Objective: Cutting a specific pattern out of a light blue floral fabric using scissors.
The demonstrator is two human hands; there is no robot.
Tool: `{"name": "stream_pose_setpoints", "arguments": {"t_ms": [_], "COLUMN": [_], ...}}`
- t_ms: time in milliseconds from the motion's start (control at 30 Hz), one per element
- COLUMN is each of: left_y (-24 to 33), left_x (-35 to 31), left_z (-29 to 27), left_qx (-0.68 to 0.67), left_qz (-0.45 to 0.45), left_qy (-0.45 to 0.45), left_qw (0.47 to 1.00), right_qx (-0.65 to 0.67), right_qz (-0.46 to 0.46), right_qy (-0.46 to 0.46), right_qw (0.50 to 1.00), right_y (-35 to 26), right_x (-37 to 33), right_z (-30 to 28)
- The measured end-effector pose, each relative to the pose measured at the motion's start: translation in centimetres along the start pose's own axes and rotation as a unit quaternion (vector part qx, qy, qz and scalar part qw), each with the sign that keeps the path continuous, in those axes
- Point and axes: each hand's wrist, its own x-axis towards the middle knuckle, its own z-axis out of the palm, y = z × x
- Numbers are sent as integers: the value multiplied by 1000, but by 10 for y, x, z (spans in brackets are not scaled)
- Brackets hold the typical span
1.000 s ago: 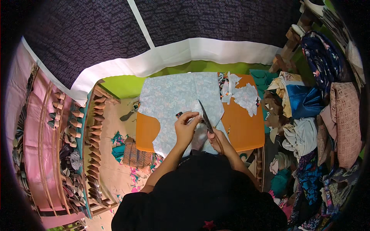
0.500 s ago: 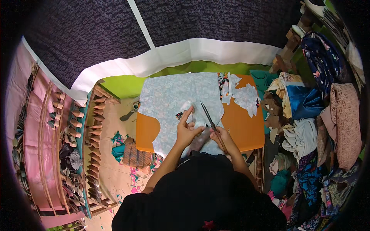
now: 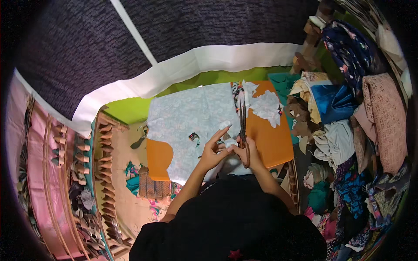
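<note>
I see right hand gripping scissors, blades toward 12 o'clock | white scrap at left hand's 2 o'clock, fingertips touching; closure I can't tell

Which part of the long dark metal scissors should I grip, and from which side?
Probably take the scissors by their handle end, coming from the near side: the blades point forward, and the right hand holds that end.

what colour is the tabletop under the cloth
Orange; the tabletop shows best right of the pale cloth, in the head view.
</note>
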Motion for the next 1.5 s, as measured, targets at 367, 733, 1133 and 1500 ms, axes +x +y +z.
{"name": "stream_pose_setpoints", "arguments": {"t_ms": [367,733,1133,1500], "left_y": [-71,-100,-169,-108], "left_x": [61,145,234,150], "left_z": [45,79,63,13], "left_qx": [0,-113,-160,-6], "left_qz": [-106,-238,-262,-269], "left_qy": [67,-85,-17,32], "left_qw": [992,961,952,963], "right_qx": [189,3,175,-183], "right_qz": [53,33,48,63], "right_qy": [138,216,238,231], "right_qw": [971,976,954,953], "right_y": [49,88,112,122], "right_x": [27,102,201,148], "right_z": [-84,-143,-188,-172]}}
